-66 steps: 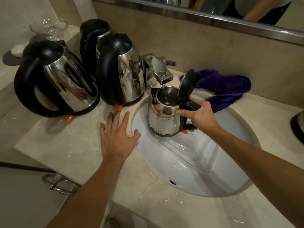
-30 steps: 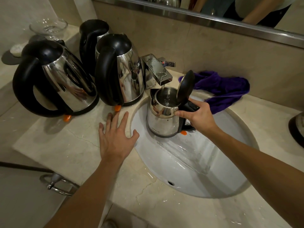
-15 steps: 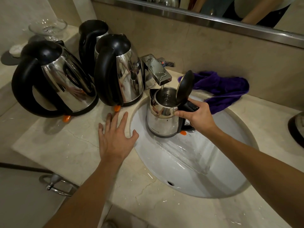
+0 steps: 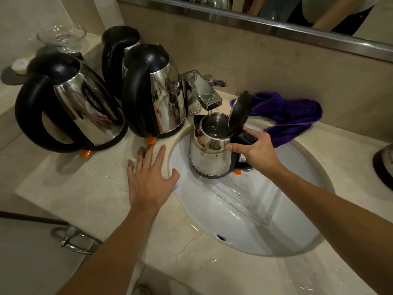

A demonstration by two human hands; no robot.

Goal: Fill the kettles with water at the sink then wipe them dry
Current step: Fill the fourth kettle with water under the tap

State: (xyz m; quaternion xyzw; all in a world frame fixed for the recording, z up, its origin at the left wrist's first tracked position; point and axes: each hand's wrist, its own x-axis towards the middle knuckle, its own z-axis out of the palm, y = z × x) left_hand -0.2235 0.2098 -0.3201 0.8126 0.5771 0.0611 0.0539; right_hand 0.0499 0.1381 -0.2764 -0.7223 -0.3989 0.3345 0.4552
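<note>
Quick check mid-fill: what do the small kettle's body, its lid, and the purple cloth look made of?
Small kettle body: polished steel, apparently; mirror reflections. Lid: matte black, likely plastic; dull sheen. Purple cloth: soft fabric, maybe microfibre; limp folds.

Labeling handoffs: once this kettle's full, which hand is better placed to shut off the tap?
Likely left. The left hand lies flat and free on the counter, on the tap side. The right hand grips the kettle handle under the stream, so it's occupied.
</note>
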